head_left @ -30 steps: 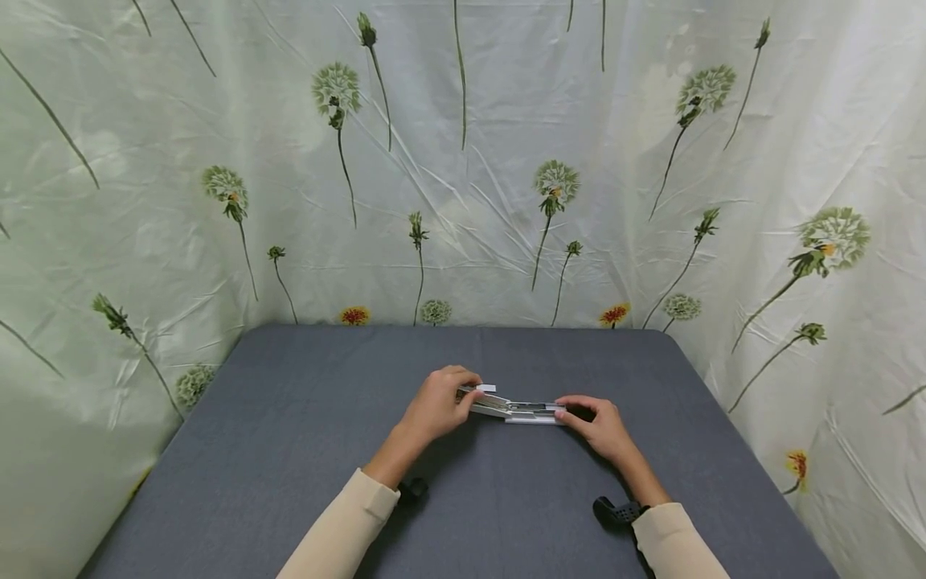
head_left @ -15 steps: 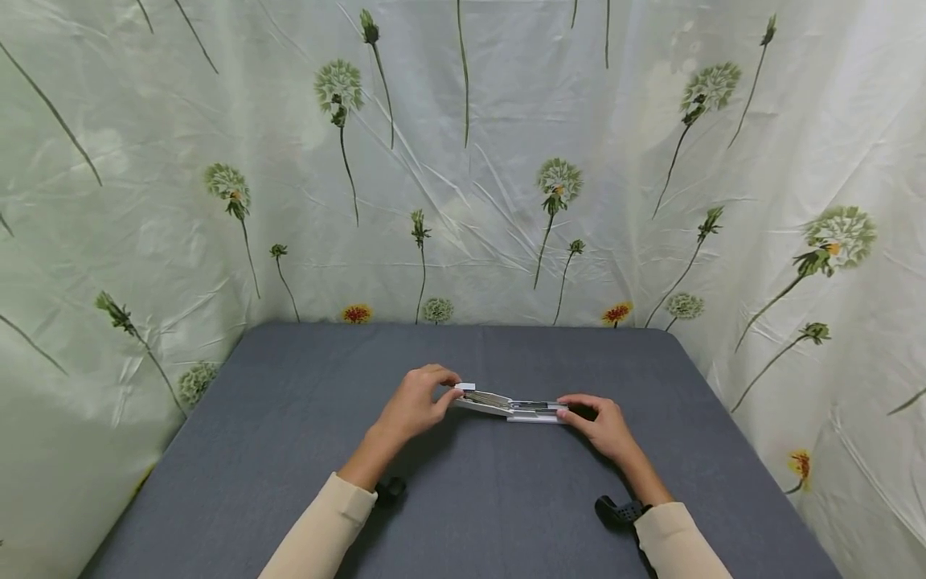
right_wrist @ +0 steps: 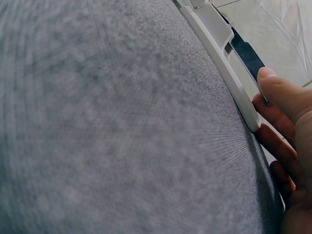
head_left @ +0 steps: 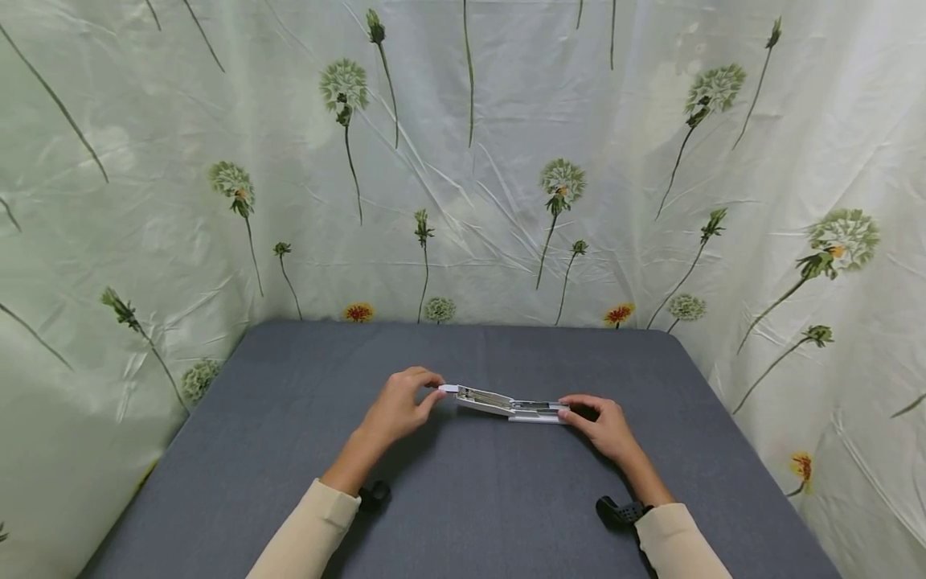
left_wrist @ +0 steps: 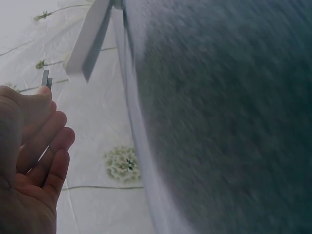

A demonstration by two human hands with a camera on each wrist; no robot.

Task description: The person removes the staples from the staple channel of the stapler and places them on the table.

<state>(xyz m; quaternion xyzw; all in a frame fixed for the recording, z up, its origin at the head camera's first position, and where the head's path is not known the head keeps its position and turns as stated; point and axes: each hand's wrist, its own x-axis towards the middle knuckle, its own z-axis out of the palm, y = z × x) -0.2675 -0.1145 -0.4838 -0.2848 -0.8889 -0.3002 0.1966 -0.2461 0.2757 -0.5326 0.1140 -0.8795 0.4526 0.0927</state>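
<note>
A white stapler (head_left: 483, 402) lies opened out across the middle of the table, its left part tilted up and its right part low. My left hand (head_left: 398, 404) pinches a small pale strip (head_left: 449, 388) between thumb and forefinger, at the stapler's left end. In the left wrist view this strip (left_wrist: 46, 78) looks grey and stands apart from the white stapler arm (left_wrist: 87, 44); the other fingers are curled. My right hand (head_left: 604, 426) holds the stapler's right end. In the right wrist view its thumb presses on the dark metal rail (right_wrist: 247, 53), above the white base (right_wrist: 226, 73).
A grey cloth covers the table (head_left: 499, 498). Behind and beside it hangs a pale curtain (head_left: 477, 201) printed with dandelions. Black wrist bands (head_left: 618, 513) sit near both sleeves.
My left hand has moved left, drawing the small strip along the stapler's raised part to its left end. My right hand has stayed at the right end.
</note>
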